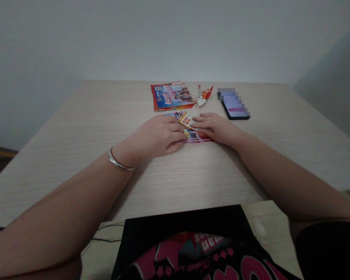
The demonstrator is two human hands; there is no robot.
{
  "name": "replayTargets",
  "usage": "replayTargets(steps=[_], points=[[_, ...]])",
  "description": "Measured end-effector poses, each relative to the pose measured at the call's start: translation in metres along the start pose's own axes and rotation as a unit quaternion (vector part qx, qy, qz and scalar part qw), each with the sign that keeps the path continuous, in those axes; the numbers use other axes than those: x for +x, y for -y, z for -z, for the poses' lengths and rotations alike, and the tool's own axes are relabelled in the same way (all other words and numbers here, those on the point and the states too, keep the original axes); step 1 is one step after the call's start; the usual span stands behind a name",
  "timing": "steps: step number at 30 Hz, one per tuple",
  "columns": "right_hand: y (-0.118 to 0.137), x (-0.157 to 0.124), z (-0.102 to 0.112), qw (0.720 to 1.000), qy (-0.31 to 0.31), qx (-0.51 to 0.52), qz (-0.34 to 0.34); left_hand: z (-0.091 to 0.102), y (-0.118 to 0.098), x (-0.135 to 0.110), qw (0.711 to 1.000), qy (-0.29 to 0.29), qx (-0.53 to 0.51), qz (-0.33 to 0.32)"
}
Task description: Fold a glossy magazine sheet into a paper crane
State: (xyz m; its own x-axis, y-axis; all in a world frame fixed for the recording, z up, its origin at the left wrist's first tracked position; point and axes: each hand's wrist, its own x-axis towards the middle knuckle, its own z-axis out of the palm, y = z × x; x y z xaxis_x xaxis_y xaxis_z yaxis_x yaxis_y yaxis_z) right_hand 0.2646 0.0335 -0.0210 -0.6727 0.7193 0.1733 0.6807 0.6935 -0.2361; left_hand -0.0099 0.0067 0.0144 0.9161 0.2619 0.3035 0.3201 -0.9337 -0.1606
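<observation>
A colourful sheet of printed paper [193, 135], partly folded, lies flat on the table between my hands. My left hand [163, 134] rests over its left side, fingers stretched across it and covering that part. On the right side, my right hand [214, 126] lies with its fingers spread and pressing on the paper. Beyond them is a stack of printed leaflets [173, 95] with a blue cover on top. A small folded paper figure [204, 95] in red and white stands just right of the stack.
A phone [235, 104] with its screen lit lies at the back right of the pale wooden table [105, 105]. The wall [175, 42] rises behind the far edge. Thin dark cables [109, 239] show below the near edge at the left.
</observation>
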Motion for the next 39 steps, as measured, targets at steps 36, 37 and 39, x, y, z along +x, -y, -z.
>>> replayTargets(steps=[36,37,39], points=[[0.018,-0.006,0.006,0.996,-0.008,-0.012,0.085,-0.002,0.011,-0.008,0.957,0.071,-0.238,0.149],[0.019,-0.007,0.006,0.996,-0.013,-0.014,0.086,-0.001,0.010,-0.007,0.958,0.063,-0.239,0.148],[0.020,-0.006,0.005,0.996,-0.024,-0.019,0.085,-0.001,0.011,-0.006,0.959,0.043,-0.236,0.150]])
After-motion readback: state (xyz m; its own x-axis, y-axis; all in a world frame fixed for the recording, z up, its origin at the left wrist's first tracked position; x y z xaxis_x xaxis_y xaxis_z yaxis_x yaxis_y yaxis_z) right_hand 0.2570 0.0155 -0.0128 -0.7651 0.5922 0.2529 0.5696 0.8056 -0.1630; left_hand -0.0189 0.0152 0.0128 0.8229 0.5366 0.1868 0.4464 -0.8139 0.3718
